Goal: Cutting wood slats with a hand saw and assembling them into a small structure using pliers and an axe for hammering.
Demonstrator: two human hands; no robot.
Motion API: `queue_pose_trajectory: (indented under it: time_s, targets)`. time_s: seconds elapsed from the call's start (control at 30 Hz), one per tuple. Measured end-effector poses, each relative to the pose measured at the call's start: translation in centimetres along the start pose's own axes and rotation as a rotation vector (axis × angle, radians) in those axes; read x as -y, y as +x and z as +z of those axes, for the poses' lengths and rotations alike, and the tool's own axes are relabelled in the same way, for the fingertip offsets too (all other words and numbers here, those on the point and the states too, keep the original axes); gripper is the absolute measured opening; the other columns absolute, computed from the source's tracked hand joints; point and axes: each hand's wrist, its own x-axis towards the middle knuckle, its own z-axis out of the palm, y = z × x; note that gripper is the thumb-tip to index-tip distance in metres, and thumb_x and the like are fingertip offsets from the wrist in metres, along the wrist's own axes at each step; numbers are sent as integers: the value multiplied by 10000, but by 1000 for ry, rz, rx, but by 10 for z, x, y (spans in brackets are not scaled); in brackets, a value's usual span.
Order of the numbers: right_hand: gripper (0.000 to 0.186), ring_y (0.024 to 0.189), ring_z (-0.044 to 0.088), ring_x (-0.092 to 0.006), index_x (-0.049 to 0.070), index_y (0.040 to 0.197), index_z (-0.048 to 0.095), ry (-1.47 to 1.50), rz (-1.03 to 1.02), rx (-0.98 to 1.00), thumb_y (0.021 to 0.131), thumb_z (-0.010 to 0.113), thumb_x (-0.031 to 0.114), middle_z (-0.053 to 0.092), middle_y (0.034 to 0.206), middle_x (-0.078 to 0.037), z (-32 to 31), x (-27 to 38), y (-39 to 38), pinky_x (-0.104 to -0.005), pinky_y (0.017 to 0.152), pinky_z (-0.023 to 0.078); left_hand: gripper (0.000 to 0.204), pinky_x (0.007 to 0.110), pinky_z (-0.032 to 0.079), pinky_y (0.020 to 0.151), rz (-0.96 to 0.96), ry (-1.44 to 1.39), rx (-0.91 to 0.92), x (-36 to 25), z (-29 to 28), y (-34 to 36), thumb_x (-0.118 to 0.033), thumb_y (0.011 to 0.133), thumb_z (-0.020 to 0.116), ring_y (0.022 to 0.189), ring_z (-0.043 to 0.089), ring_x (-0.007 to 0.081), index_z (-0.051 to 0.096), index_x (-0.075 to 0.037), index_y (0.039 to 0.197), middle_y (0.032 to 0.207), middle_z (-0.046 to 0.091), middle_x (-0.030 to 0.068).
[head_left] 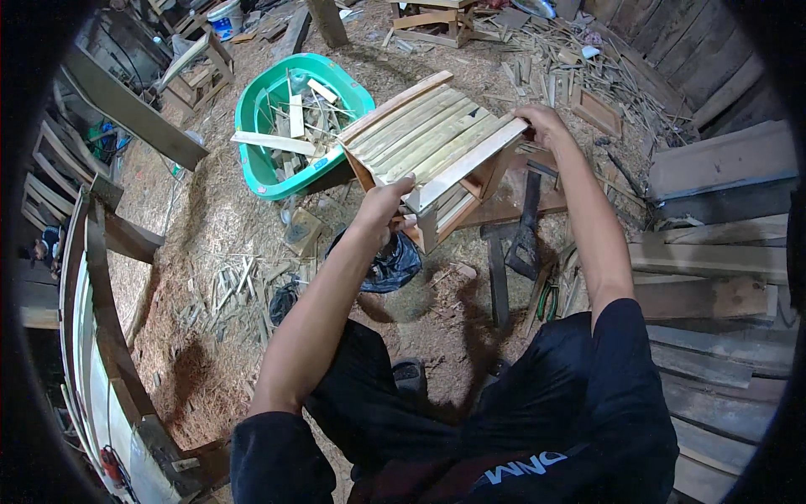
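Note:
I hold a small slatted wooden crate-like piece (424, 139) with pale slats on top and an open end showing more slats inside. My left hand (386, 210) grips its near-left corner, thumb on top of the front rail. My right hand (539, 122) is closed on the far-right corner, at the other end of that rail. The piece is tilted; behind and below it lies a brown board (541, 193). A black plastic bag (390, 273) sits just below my left hand, and a dark handsaw (525, 252) lies below the piece on the right.
A green plastic tub (256, 181) of offcuts stands back left. Wooden frames (109, 328) line the left. Stacked boards (714, 256) and plank walls (697, 50) are on the right. Shavings and scraps cover the floor. Pliers (550, 298) lie near my right leg; a post (327, 17) stands at the back.

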Motion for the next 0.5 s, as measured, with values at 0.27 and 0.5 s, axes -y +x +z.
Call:
queue_pose_trajectory:
  time_s: [0.27,0.5]
  targets:
    - [228,668,618,-183,12,836,743,-378,-270,78,753,788,220,689,744,-79,25,11,-11,-331,625,468,293,260,537,565,-5,91,19,-1,-6,1,-301,906,682,688,594,131,646,-38,1030,855,625,58]
    - [186,735,638,-165,-19,827,743,-589,-248,94,725,766,135,713,801,-82,10,16,0,-310,677,478,191,284,558,606,-61,15,79,-7,-11,-5,-260,929,629,660,610,135,648,-73,959,758,610,17]
